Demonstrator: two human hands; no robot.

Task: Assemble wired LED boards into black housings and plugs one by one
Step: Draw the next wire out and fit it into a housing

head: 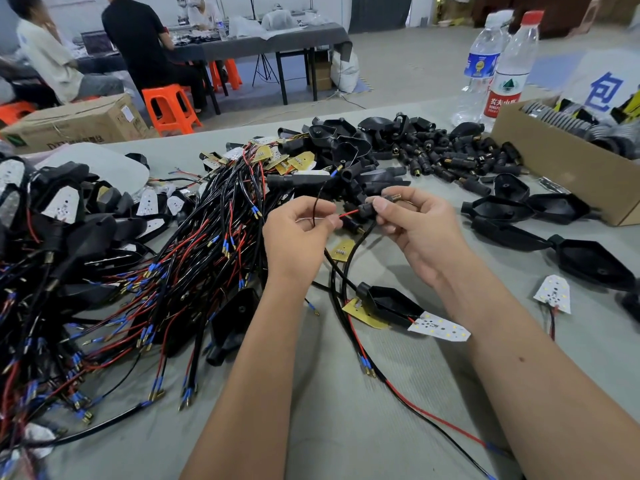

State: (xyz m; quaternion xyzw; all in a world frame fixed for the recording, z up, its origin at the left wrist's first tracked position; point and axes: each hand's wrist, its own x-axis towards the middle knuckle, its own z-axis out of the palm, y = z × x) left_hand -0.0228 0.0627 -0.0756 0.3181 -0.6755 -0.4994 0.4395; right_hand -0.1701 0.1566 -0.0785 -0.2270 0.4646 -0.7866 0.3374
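Hands are working near the middle of the table (346,427): left hand (298,233) is pinching a red wire (348,213), right hand (415,223) is gripping a black plug (367,210), wire at its 9 o'clock.

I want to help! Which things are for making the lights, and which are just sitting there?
For the job: left hand pinching red wire; right hand holding black plug; black housing; LED board.
Just there: water bottles, cardboard box.
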